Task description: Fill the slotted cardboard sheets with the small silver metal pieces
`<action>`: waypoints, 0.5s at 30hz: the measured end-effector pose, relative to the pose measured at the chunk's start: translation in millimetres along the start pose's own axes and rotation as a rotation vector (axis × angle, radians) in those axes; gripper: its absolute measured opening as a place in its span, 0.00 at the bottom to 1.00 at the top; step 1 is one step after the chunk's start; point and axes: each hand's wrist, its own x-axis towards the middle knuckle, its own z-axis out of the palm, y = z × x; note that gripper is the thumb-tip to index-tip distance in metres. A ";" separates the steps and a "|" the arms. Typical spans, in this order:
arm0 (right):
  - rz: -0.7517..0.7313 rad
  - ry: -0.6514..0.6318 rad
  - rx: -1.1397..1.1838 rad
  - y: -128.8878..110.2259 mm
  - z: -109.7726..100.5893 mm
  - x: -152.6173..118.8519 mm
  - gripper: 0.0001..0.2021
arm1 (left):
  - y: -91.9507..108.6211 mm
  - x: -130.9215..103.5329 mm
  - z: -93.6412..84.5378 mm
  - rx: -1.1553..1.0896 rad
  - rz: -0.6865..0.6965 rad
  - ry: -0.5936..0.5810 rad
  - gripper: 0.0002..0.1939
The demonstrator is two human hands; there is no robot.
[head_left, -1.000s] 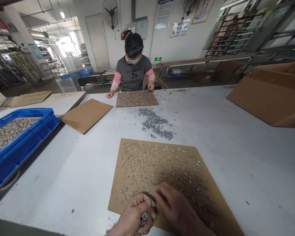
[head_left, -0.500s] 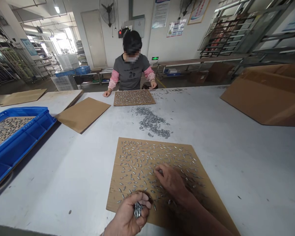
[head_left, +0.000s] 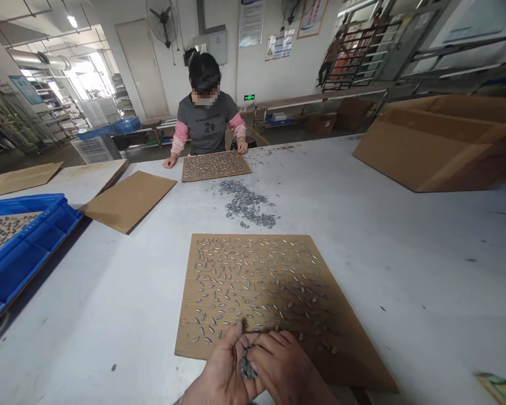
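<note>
Cupped palm up at the near edge of the cardboard sheet, my left hand holds a clump of small silvery metal pieces, spindle-shaped with pointed ends. My right hand reaches over that palm, its fingers bent together and the fingertips on the clump. Exactly which pieces they pinch is hidden. Many more such pieces lie spaced apart over the sheet, densest toward its far side. Shadow covers the sheet's near right part.
A loose pile of metal pieces lies beyond my sheet. Across the table a person sits at another covered sheet. At left are a bare cardboard sheet and a blue crate. A large cardboard box stands right.
My right hand has drawn back from the middle of the sheet to my left palm. My left hand has opened somewhat around its pieces. The view has turned slightly right.
</note>
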 end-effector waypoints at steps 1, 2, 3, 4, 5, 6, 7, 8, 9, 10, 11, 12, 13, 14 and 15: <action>0.010 -0.004 -0.004 0.7 2.1 -1.8 0.04 | -2.0 -0.1 -0.7 0.022 -0.015 0.012 0.21; 0.030 -0.015 -0.012 0.6 3.4 -3.1 0.04 | -3.8 -0.4 -1.7 0.043 -0.030 0.026 0.22; 0.053 -0.032 -0.024 -0.6 3.8 -4.0 0.05 | -5.5 -0.6 -3.0 0.064 -0.042 0.042 0.23; 0.074 -0.055 -0.037 -2.6 3.4 -4.5 0.05 | -6.9 -1.0 -4.4 0.082 -0.049 0.055 0.23; 0.089 -0.085 -0.048 -5.2 1.8 -4.4 0.05 | -7.9 -1.3 -5.7 0.095 -0.054 0.066 0.23; 0.097 -0.112 -0.055 -7.5 -1.0 -3.5 0.05 | -8.5 -1.8 -6.7 0.102 -0.054 0.075 0.23; 0.092 -0.133 -0.051 -8.8 -5.2 -1.4 0.04 | -8.5 -2.4 -7.2 0.106 -0.051 0.081 0.22; 0.080 -0.148 -0.032 -8.3 -10.9 2.0 0.05 | -7.9 -3.3 -7.1 0.111 -0.046 0.085 0.21; 0.072 -0.155 0.001 -5.4 -17.8 7.2 0.06 | -6.7 -4.4 -6.3 0.120 -0.030 0.088 0.21; 0.072 -0.153 0.041 0.2 -25.4 14.3 0.07 | -4.9 -5.8 -4.9 0.138 -0.005 0.088 0.21; 0.083 -0.144 0.078 8.5 -32.9 23.3 0.09 | -2.7 -7.3 -3.2 0.167 0.027 0.091 0.20; 0.122 -0.132 0.098 18.9 -39.4 34.1 0.11 | -0.3 -8.9 -1.5 0.202 0.059 0.099 0.20; 0.175 -0.112 0.083 30.7 -44.0 46.1 0.13 | 2.1 -10.5 0.1 0.236 0.088 0.118 0.19; 0.239 -0.106 0.034 43.0 -46.2 59.0 0.14 | 4.3 -11.8 1.1 0.264 0.109 0.147 0.18; 0.283 -0.136 -0.016 54.7 -45.7 71.9 0.14 | 5.9 -12.7 1.3 0.284 0.120 0.183 0.18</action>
